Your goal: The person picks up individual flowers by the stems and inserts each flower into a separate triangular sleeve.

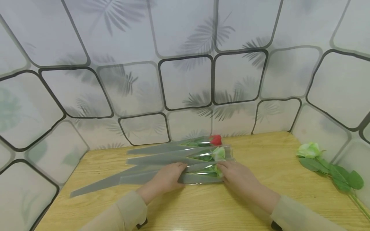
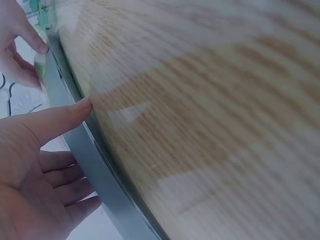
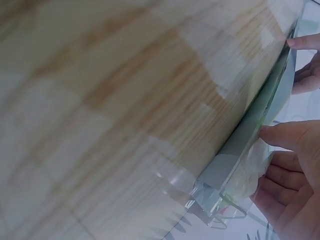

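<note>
Three roses in grey-backed clear sleeves lie side by side on the table in the head view. Farthest is a red rose point(image 1: 215, 140), then a pale green-white rose point(image 1: 218, 153). The nearest wrapped rose point(image 1: 202, 178), also pale green, is between my hands. My left hand point(image 1: 167, 176) holds its sleeve point(image 2: 82, 142) near the middle, thumb on the near edge and fingers across the other side. At the flower end, my right hand point(image 1: 241, 177) grips the sleeve between thumb and fingers, covering part of the bloom point(image 3: 252, 167).
A loose pale green rose point(image 1: 309, 150) with leaves and a long stem lies at the table's right side. A grey sleeve tail point(image 1: 92, 187) reaches out to the left. Patterned sheeting point(image 1: 188, 83) walls in the wooden table point(image 1: 185, 211) at the back and sides.
</note>
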The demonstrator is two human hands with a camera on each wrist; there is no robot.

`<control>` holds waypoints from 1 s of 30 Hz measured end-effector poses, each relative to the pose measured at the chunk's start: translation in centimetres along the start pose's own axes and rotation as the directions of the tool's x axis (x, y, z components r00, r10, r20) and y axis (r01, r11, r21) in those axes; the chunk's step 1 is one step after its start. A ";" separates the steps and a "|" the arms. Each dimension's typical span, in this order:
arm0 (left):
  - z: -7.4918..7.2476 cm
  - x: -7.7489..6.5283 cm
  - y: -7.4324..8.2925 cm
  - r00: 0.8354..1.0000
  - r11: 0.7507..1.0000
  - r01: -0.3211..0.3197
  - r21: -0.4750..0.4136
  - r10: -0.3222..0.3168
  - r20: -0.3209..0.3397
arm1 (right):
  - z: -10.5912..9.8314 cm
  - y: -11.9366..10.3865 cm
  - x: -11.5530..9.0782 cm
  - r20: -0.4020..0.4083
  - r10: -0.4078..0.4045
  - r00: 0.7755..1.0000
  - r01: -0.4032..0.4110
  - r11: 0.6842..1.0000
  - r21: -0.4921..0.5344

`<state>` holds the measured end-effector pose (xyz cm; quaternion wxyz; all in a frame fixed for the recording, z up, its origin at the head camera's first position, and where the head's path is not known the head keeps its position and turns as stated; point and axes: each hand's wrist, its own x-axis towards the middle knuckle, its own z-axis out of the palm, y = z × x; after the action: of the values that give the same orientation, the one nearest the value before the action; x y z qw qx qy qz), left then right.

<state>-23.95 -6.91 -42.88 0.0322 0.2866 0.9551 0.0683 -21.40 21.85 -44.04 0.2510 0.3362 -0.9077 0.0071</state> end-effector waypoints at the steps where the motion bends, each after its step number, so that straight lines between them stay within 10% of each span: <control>1: 0.0 0.0 0.0 1.000 1.000 0.000 0.006 0.000 0.001 | 0.0 0.0 0.0 0.002 0.002 1.000 -0.002 1.000 0.003; 30: -0.9 -1.0 -0.1 1.000 1.000 0.009 -0.013 -0.010 -0.020 | -0.8 0.1 -0.2 0.021 0.043 0.999 -0.043 0.999 0.017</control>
<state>-23.30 -7.64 -42.01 0.0248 0.2812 0.9562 0.0773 -20.91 22.20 -43.41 0.2387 0.3188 -0.9171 0.0169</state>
